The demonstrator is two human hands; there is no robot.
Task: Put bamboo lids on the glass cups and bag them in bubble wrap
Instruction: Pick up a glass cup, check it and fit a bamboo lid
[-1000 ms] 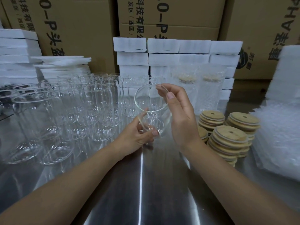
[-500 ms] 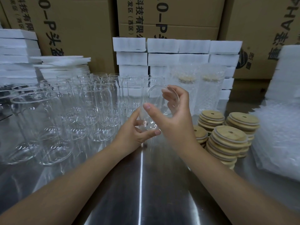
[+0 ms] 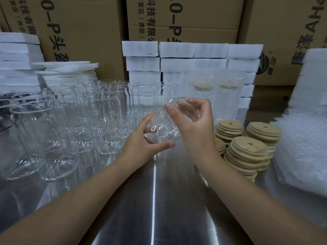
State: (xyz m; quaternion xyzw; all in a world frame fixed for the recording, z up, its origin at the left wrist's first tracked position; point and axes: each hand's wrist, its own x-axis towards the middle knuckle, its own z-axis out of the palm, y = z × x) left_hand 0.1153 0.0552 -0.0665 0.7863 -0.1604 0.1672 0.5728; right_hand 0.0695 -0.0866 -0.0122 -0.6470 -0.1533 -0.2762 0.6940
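In the head view, both hands were curled round one tilted glass cup [image 3: 160, 129] above the steel table [image 3: 159, 209]. The left hand [image 3: 141, 147] gripped its base and the right hand [image 3: 196, 128] apparently pinched its rim, though the clear glass made that hard to read. The tilt was probably for inspection, with no lid on yet. Bamboo lids [image 3: 247, 149] lay stacked just right, and bubble-wrap bags [image 3: 300, 149] farther right.

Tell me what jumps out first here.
The tilted cup mid-frame, with the left hand round its base and the right hand at its rim. A crowd of empty cups stands to the left. Stacks of lids sit to the right, beside bubble wrap.
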